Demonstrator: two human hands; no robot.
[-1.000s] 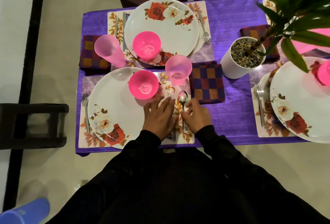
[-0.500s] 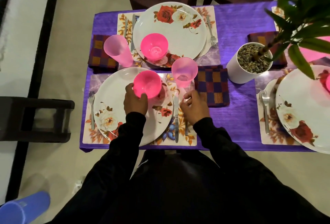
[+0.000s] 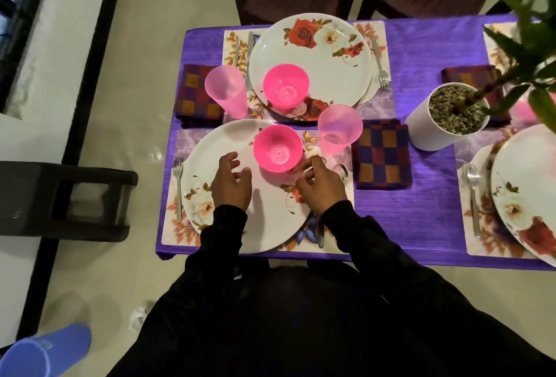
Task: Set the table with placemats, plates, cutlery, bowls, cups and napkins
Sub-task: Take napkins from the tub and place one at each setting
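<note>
Over the near plate [image 3: 240, 226], our left hand [image 3: 230, 185] and right hand [image 3: 320, 185] hover loosely spread, flanking the pink bowl [image 3: 277, 148] to centre it.

Near setting: round white floral plate [image 3: 264, 226] lies on a rectangular floral placemat [image 3: 173, 226]. Pink plastic bowl [image 3: 278, 148] stands on the plate's far part. Steel fork [image 3: 178, 187] lies on the placemat, left of the plate. Translucent pink tumbler [image 3: 339, 128] stands right of the bowl; folded checked cloth napkin [image 3: 381, 154] lies right of the tumbler. White cylindrical pebble-filled planter [image 3: 448, 116] stands behind and right of the napkin. Left hand [image 3: 231, 185] and right hand [image 3: 320, 185] are over the plate, either side of the bowl.
</note>
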